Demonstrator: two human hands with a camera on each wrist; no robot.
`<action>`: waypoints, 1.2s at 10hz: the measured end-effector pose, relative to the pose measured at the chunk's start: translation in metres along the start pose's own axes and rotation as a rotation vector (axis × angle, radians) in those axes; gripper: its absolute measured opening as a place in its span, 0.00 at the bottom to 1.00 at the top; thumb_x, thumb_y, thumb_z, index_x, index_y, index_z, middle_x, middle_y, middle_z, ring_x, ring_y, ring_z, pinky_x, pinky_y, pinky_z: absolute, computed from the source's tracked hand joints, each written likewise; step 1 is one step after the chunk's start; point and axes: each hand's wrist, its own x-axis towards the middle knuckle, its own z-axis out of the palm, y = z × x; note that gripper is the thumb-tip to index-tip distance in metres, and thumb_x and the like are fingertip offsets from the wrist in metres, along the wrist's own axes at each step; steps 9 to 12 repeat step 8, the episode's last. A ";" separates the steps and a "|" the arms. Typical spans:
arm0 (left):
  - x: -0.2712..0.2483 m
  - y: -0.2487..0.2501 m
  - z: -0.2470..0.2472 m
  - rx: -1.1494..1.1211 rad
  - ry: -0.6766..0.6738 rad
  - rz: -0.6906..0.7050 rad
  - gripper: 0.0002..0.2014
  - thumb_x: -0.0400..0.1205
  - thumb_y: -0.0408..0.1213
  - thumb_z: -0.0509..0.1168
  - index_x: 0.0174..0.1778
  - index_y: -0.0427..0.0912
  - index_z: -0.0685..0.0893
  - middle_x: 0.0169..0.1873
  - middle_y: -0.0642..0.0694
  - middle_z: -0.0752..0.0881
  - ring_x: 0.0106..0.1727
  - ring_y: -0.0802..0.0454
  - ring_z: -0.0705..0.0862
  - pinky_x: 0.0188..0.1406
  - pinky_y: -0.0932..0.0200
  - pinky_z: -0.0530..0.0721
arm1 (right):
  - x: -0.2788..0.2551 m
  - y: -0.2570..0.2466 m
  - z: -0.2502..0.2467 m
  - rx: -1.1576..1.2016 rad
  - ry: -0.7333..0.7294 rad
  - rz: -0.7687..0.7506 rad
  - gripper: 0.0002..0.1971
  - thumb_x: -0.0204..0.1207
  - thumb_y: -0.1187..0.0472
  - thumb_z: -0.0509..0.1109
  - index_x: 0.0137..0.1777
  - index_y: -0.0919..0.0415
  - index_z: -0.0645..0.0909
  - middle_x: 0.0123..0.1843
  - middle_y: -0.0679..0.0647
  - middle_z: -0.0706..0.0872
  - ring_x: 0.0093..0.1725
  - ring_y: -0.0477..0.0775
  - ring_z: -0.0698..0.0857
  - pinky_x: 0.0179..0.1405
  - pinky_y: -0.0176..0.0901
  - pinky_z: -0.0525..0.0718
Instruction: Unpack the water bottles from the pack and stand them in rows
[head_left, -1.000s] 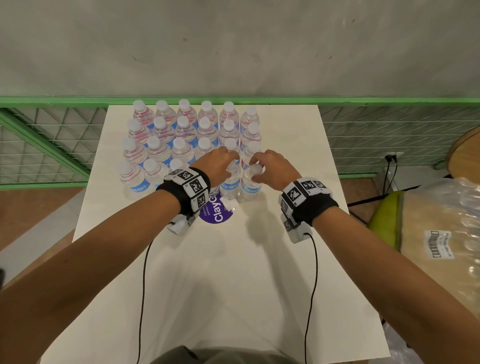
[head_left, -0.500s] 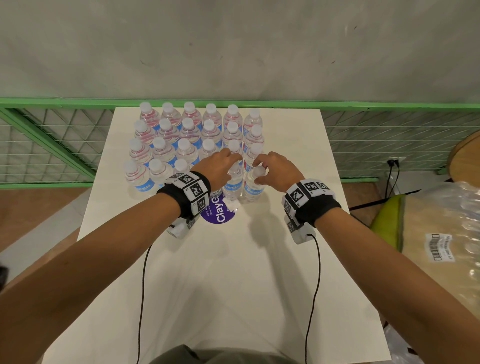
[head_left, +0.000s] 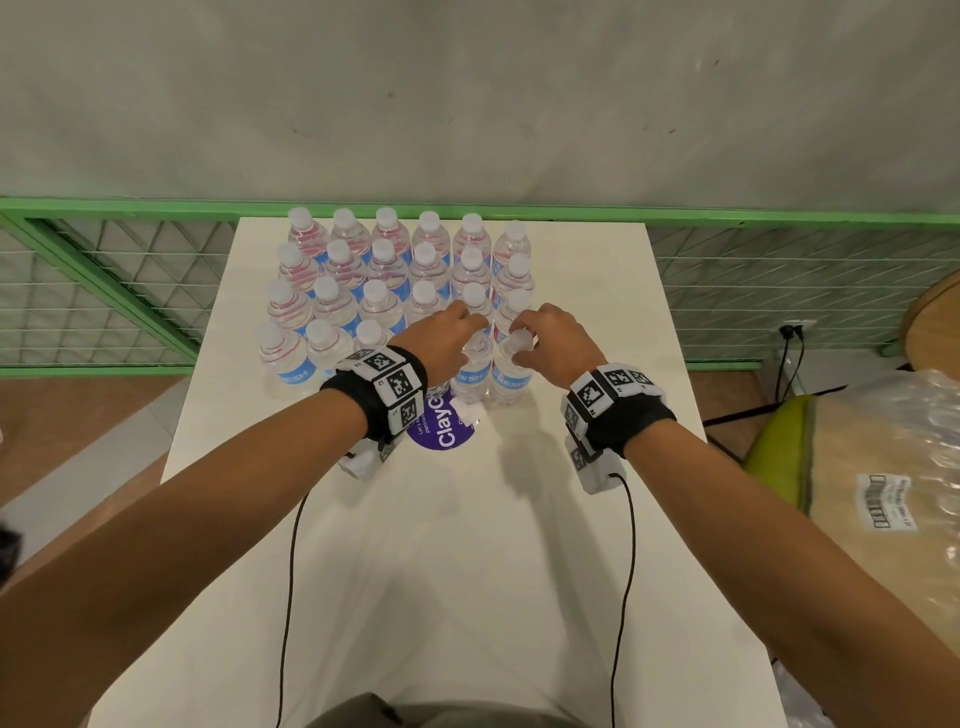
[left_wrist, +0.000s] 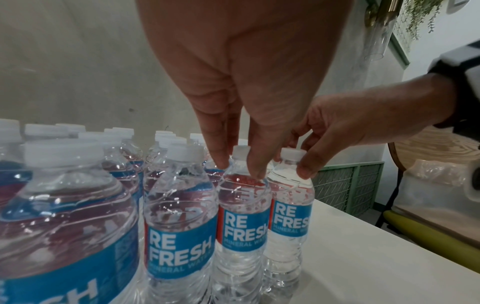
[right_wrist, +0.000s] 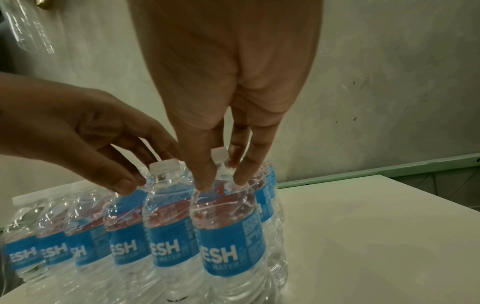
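Observation:
Several clear water bottles with blue labels and white caps stand in rows (head_left: 384, 270) at the far end of the white table (head_left: 467, 545). In the front row, my left hand (head_left: 467, 332) pinches the neck of the fifth bottle (head_left: 471, 374) from above. The left wrist view shows its fingertips (left_wrist: 255, 172) on both sides of the cap. My right hand (head_left: 524, 338) pinches the neck of the end bottle (head_left: 511, 382) beside it in the same way, and its fingertips (right_wrist: 205, 185) straddle that cap. Both bottles stand upright on the table.
A purple round sticker (head_left: 441, 431) lies just in front of the front row. A plastic-wrapped pack (head_left: 883, 493) sits on a green seat to my right, off the table. A green mesh railing (head_left: 727, 213) runs behind the table. The near half of the table is bare.
Both hands stay on the necks of the same two front-row bottles. Only the head view has shifted slightly.

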 end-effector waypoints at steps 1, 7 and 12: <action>0.001 -0.001 0.000 -0.004 0.003 -0.002 0.26 0.80 0.29 0.63 0.75 0.41 0.67 0.69 0.38 0.70 0.65 0.38 0.77 0.63 0.44 0.78 | 0.000 0.000 0.000 0.015 0.011 0.003 0.20 0.71 0.62 0.73 0.64 0.61 0.79 0.58 0.63 0.78 0.56 0.64 0.80 0.51 0.44 0.73; -0.074 0.008 0.069 -0.036 0.265 0.126 0.21 0.75 0.31 0.67 0.65 0.43 0.77 0.64 0.39 0.79 0.65 0.41 0.79 0.60 0.49 0.84 | -0.013 0.012 -0.005 0.163 -0.011 -0.048 0.28 0.70 0.63 0.76 0.70 0.54 0.75 0.58 0.59 0.78 0.46 0.52 0.78 0.55 0.45 0.81; -0.138 0.015 0.102 -0.197 -0.016 0.029 0.14 0.80 0.43 0.55 0.60 0.52 0.78 0.53 0.56 0.80 0.56 0.59 0.78 0.57 0.60 0.81 | -0.031 0.023 -0.002 0.298 0.112 -0.008 0.29 0.70 0.64 0.76 0.72 0.51 0.74 0.62 0.54 0.77 0.49 0.50 0.79 0.50 0.38 0.79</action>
